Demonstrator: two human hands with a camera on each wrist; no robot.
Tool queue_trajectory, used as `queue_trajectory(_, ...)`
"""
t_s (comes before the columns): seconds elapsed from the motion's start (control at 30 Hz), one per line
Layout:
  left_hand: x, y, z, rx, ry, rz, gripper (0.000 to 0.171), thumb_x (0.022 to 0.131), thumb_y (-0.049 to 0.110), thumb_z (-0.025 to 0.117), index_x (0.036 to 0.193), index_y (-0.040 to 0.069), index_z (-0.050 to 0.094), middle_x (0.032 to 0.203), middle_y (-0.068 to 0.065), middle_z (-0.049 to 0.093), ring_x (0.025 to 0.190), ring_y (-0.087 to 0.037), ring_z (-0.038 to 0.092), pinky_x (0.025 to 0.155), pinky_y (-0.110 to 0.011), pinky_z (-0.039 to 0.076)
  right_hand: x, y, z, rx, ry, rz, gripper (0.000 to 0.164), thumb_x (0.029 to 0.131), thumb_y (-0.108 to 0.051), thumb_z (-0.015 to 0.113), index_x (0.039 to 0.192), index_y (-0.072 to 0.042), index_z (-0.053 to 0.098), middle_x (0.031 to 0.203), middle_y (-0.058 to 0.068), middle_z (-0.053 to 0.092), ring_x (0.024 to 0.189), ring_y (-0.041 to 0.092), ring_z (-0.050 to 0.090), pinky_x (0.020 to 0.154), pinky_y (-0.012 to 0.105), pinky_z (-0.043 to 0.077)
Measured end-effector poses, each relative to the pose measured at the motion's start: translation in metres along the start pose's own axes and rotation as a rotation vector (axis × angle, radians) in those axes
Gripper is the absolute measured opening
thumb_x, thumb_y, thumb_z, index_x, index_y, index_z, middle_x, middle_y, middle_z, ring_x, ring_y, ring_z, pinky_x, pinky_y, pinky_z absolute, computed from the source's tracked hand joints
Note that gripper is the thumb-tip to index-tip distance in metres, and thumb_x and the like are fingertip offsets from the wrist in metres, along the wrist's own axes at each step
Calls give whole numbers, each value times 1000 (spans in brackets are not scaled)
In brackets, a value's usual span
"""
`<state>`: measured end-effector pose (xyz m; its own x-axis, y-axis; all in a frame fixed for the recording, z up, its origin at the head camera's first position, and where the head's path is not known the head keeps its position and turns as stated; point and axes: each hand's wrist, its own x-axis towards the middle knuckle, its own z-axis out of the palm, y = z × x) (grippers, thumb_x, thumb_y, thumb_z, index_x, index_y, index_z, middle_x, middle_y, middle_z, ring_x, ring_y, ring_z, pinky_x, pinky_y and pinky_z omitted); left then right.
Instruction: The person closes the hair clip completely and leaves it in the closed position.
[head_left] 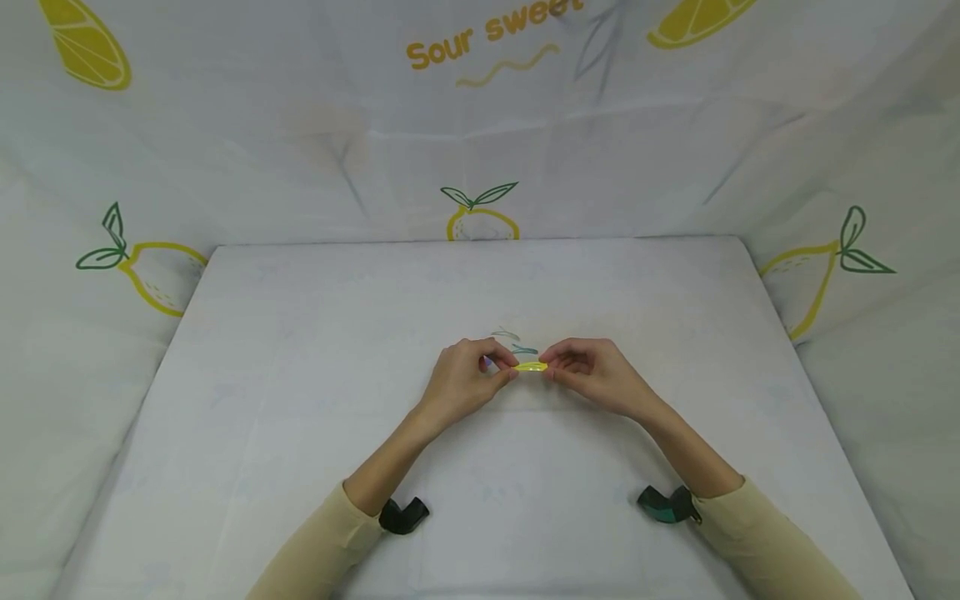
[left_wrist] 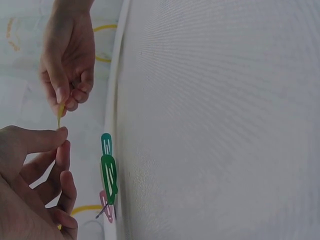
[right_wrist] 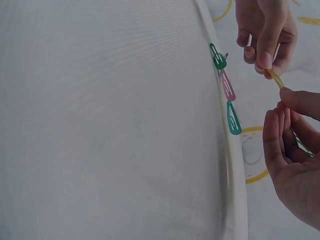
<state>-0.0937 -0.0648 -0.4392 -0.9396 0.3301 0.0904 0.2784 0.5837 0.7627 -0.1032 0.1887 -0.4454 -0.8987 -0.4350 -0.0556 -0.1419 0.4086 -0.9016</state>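
A yellow snap hair clip point(head_left: 532, 367) is stretched between both hands above the table. My left hand point(head_left: 467, 379) pinches one end between thumb and index finger, and my right hand point(head_left: 596, 372) pinches the other. In the left wrist view the yellow clip point(left_wrist: 60, 116) appears edge-on as a thin strip. Several more snap clips lie on the table just beyond the hands: a green clip point(left_wrist: 109, 179), a teal clip point(right_wrist: 233, 118) and a pink clip point(right_wrist: 227, 86). From the head camera, the pink one is mostly hidden behind the left hand.
A white cloth covers the table point(head_left: 300, 333). Hanging white fabric printed with lemons point(head_left: 483, 225) encloses the back and both sides. Dark devices, a left one point(head_left: 403, 516) and a right one point(head_left: 667, 505), sit at the sleeve cuffs.
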Motion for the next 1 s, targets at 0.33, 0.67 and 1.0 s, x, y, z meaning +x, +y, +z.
queue_trajectory(0.33,3,-3,0,10,-21,-17,5,93,18,86,97,15,84,84,5,79,79,-12,59,74,-26,44,0,1,-2,-4,-10,17,19,98,0,77,116,2,77,106,17,77,90,16,69,81,16,60)
queue_trajectory(0.67,7,-6,0,28,-50,-18,7,92,20,86,94,14,84,84,6,79,69,-8,55,68,-25,42,2,5,-3,-21,-22,31,19,99,-4,77,117,0,79,107,16,79,91,16,70,80,17,60)
queue_trajectory(1.0,9,-9,1,75,-61,-20,4,90,20,87,89,21,83,80,9,79,96,-18,76,74,-29,47,2,6,-2,-21,-34,39,16,98,-5,78,113,-1,80,102,15,79,89,14,70,79,18,60)
